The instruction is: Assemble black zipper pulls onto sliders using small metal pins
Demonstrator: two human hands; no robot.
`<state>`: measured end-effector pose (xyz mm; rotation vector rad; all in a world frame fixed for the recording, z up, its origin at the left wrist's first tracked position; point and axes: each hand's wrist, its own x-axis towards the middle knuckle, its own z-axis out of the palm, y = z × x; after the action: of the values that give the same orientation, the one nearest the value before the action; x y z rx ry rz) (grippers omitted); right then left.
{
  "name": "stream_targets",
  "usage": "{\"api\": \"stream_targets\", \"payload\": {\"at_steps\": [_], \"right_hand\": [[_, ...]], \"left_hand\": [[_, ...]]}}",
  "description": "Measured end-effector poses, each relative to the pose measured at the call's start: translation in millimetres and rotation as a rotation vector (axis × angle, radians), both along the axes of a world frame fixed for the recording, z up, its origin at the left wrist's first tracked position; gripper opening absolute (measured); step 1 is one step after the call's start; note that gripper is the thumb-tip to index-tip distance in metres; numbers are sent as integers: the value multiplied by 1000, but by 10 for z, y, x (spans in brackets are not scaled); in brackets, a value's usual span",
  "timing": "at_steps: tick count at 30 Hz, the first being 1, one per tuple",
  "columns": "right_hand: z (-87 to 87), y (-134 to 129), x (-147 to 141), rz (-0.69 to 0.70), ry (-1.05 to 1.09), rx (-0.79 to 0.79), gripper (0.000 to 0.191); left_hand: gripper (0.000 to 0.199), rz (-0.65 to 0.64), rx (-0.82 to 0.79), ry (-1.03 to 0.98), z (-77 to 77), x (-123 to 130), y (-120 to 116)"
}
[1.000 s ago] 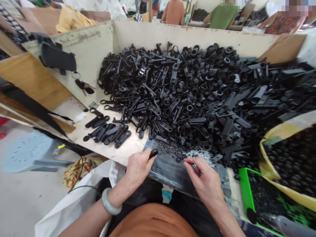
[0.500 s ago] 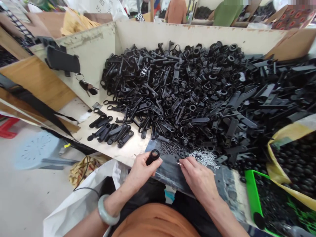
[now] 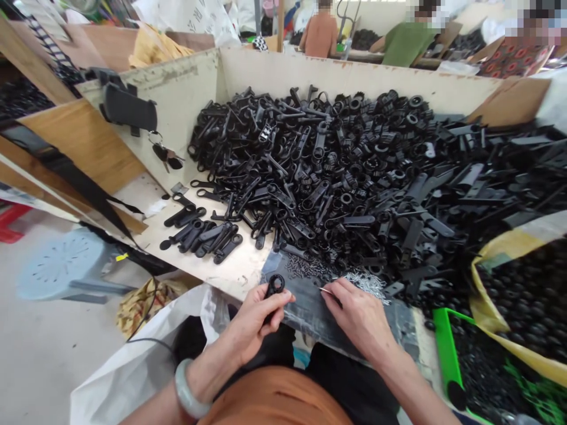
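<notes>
My left hand (image 3: 259, 313) is closed round a black plastic part (image 3: 276, 284), its ringed end sticking up above the fingers. To the right, my right hand (image 3: 354, 307) pinches a thin metal pin (image 3: 326, 290) that points left toward that part, with a gap between them. Silver pins (image 3: 365, 284) lie in a heap just beyond my right fingers. Small dark screws or pins (image 3: 303, 267) are spread beyond the gap between my hands. Several black parts (image 3: 212, 237) lie grouped on the pale board at the left.
A big pile of black parts (image 3: 310, 159) fills the walled bench. Keys (image 3: 167, 156) hang from a phone holder (image 3: 128, 109) at left. Right: a green bin (image 3: 444, 339) and a yellow-edged sack (image 3: 478, 289). A blue stool (image 3: 66, 260) stands left; people sit at the back.
The view has shifted slightly. The black part now stands more upright in my left hand, with its ring end higher above the fingers. My right hand still holds the pin.
</notes>
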<state>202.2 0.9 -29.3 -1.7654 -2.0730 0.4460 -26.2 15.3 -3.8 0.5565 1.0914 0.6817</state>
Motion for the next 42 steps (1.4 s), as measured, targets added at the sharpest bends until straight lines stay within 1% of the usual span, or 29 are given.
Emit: {"api": "stream_targets", "payload": {"at_steps": [1, 3, 5, 7, 9, 12, 16, 19, 21, 24, 26, 29, 31, 32, 34, 38, 40, 42], "right_hand": [[16, -12, 5, -41, 115, -39, 32], [41, -60, -16, -166, 444, -137, 29], [59, -126, -96, -318, 825, -251, 31], [76, -184, -226, -425, 1149, -351, 37], [97, -213, -372, -455, 1359, -414, 40], [127, -201, -539, -433, 1506, -459, 38], [118, -167, -618, -420, 1575, -486, 35], [63, -175, -632, -421, 1585, -494, 35], [16, -189, -638, -424, 1552, -465, 36], [-42, -197, -622, -396, 1424, -375, 35], [-51, -189, -578, -333, 1292, -283, 31], [-9, -161, -477, -201, 1024, -146, 25], [28, -147, -418, -143, 901, -116, 24], [40, -144, -400, -133, 889, -122, 24], [39, -151, -395, -168, 982, -165, 27], [-17, -189, -483, -338, 1324, -320, 36], [-37, -201, -534, -350, 1391, -356, 37], [-46, -202, -561, -320, 1376, -334, 34]], "left_hand": [[42, 0, 4, 7, -5, 10, -8], [39, -15, 19, 24, -4, 46, -27], [36, -58, 55, 25, 4, 96, -46], [36, -99, 107, 11, 15, 148, -60], [37, -113, 148, -5, 27, 190, -65], [39, -84, 171, -17, 54, 219, -59], [39, -61, 170, -21, 78, 213, -61], [38, -67, 164, -15, 45, 202, -76], [37, -68, 162, -15, 11, 197, -83], [34, -68, 164, -15, -14, 192, -78], [35, -65, 156, -13, -9, 191, -70], [36, -65, 155, 4, -7, 184, -70], [36, -77, 168, 23, -25, 173, -81], [36, -85, 171, 29, -36, 168, -89], [36, -97, 162, 25, -48, 161, -102], [39, -95, 127, -5, -10, 173, -101], [40, -81, 117, -17, 13, 185, -93], [39, -65, 107, -25, 17, 193, -90]]}}
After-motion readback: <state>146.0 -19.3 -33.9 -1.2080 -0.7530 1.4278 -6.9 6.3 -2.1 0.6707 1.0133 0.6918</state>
